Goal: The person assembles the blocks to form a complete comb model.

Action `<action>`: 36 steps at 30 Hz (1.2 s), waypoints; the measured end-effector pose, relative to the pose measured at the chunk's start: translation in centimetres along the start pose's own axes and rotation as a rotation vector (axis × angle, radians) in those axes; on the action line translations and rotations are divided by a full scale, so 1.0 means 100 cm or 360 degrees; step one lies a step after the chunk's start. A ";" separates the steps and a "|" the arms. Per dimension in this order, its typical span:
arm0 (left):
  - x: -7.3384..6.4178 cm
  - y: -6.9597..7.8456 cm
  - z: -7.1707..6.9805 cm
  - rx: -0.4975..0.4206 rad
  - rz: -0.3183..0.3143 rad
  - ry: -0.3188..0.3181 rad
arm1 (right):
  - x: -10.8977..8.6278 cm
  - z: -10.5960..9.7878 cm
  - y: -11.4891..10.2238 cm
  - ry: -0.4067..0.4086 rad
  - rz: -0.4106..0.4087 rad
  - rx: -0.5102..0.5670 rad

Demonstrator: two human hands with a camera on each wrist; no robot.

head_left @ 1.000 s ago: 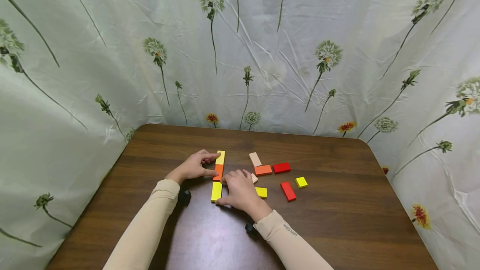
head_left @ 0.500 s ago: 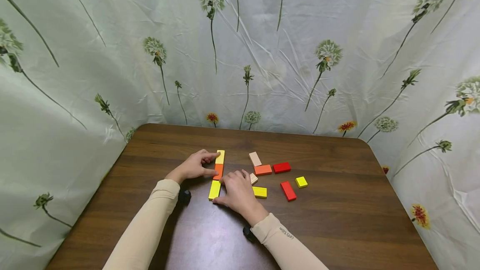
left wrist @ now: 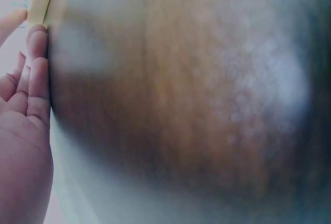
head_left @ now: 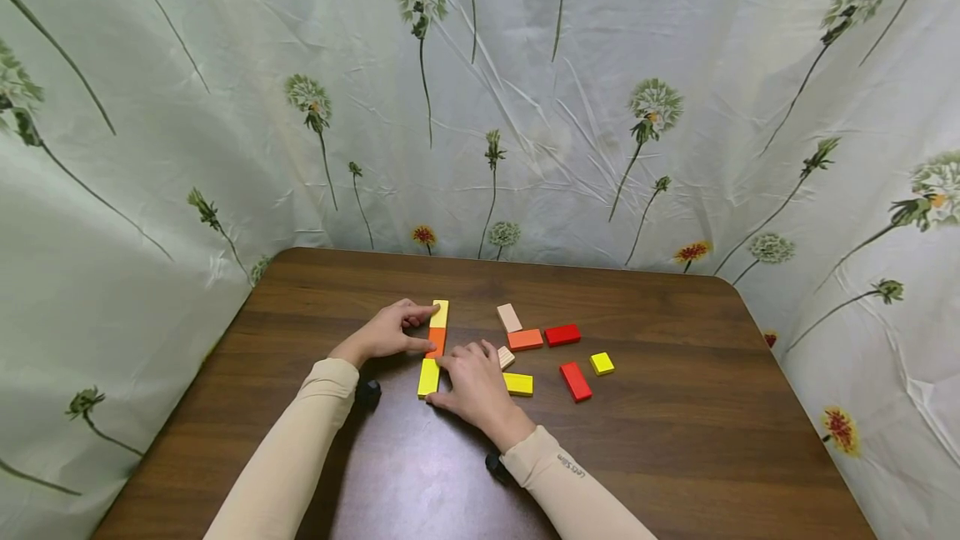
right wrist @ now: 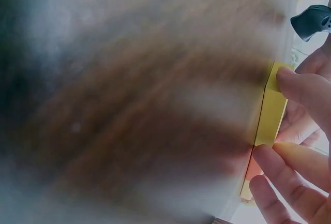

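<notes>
Three flat rectangular blocks lie end to end in a line on the table in the head view: a pale yellow block farthest, an orange block in the middle, a bright yellow block nearest. My left hand rests beside the far two, its extended index fingertip on the pale yellow block and its thumb tip at the orange one. From the right, my right hand pinches the bright yellow block lengthwise, thumb at its near end and fingers at the end meeting the orange block.
Right of the hands lie loose blocks: a pale wooden block, an orange block, two red blocks, a small yellow square block. A ridged pale block and a yellow block sit close beside my right hand.
My right hand has slid the bright yellow block slightly left and away from me, closing the small gap to the orange block. The left hand has stayed in place.
</notes>
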State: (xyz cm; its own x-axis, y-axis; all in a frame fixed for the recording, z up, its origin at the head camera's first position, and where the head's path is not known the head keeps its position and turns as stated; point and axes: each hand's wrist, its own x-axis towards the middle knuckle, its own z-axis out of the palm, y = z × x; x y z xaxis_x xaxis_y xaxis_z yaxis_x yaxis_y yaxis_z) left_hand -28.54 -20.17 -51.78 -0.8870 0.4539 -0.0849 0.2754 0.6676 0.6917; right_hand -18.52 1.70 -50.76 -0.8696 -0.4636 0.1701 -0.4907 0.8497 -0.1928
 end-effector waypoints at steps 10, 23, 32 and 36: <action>-0.002 0.001 -0.004 0.0038 0.0047 -0.0027 | 0.000 -0.001 0.000 -0.0026 0.0007 0.0023; -0.010 0.006 -0.008 0.0106 0.0082 -0.0075 | 0.000 -0.003 0.001 -0.0040 0.0017 0.0031; -0.012 0.010 -0.008 0.0181 0.0092 -0.0098 | 0.000 -0.004 0.001 -0.0026 0.0015 0.0030; -0.013 0.011 -0.008 0.0198 0.0122 -0.0089 | 0.000 -0.003 0.000 -0.0028 0.0020 0.0035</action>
State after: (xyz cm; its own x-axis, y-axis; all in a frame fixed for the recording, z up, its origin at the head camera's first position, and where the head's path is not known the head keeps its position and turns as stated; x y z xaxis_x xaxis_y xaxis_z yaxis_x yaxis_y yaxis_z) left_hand -27.38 -20.51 -50.34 -0.8407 0.5360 -0.0776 0.3882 0.6963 0.6036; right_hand -18.49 1.85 -50.44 -0.8764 -0.4574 0.1508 -0.4808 0.8498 -0.2160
